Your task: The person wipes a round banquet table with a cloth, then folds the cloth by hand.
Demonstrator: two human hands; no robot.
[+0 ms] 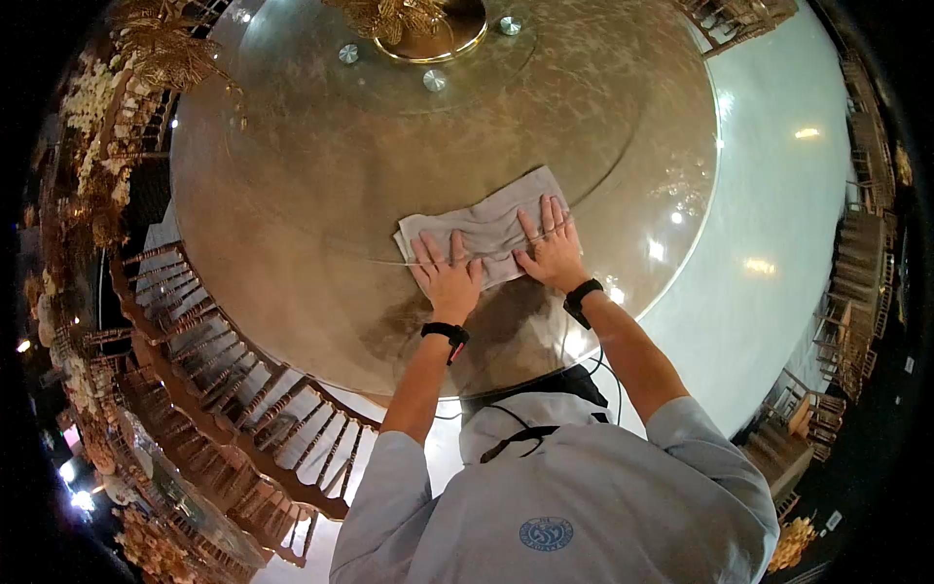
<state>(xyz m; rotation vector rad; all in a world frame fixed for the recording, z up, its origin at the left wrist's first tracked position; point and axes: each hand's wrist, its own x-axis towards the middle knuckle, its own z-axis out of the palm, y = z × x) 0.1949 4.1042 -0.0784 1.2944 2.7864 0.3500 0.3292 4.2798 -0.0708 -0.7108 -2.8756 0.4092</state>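
A folded, light pinkish-grey cloth (491,226) lies flat on a large round brown table (302,195) with a glossy, marbled top. My left hand (451,274) presses on the cloth's left part, fingers spread. On its right part rests my right hand (555,245), also flat with the fingers apart. Both palms face down, and neither hand grips the cloth. Each wrist wears a black band.
A gold centrepiece base (433,39) stands at the table's far side, with small round glass pieces (435,81) around it. Brown spindle-backed chairs (224,380) line the left edge. Flower decorations (97,156) rise further left. Pale shiny floor (769,195) shows on the right.
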